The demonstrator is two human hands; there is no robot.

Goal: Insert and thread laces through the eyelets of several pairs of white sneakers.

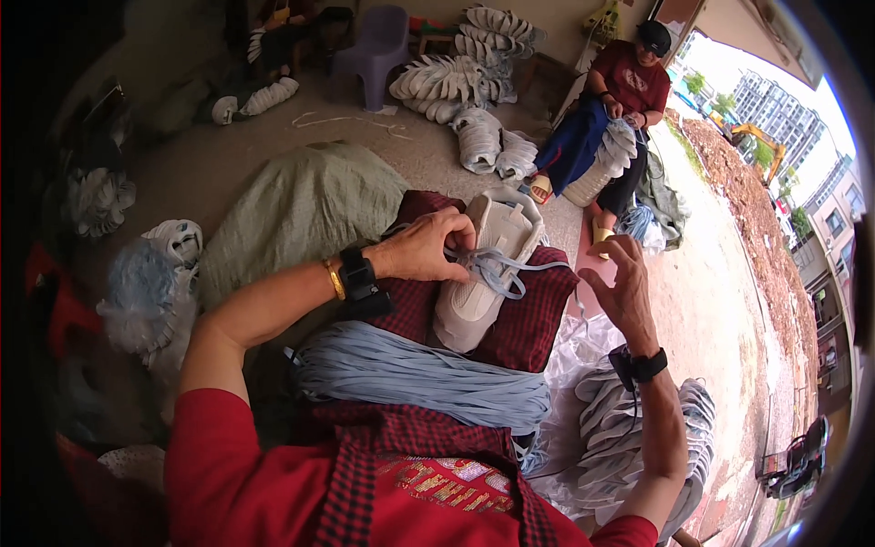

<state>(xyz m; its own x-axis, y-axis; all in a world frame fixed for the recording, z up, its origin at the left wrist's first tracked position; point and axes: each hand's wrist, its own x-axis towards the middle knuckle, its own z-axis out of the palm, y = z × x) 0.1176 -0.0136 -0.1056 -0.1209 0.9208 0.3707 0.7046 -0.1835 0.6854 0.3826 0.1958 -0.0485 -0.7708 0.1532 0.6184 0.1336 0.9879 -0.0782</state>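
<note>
Between left fingers [456, 226] (grip unclear) and parted right fingers [623, 248] — one beige shoe [467, 312].

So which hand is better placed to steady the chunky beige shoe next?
Probably the left hand: its fingers are at the pale-blue lacing of the shoe, while the right hand is apart from the shoe.
</note>
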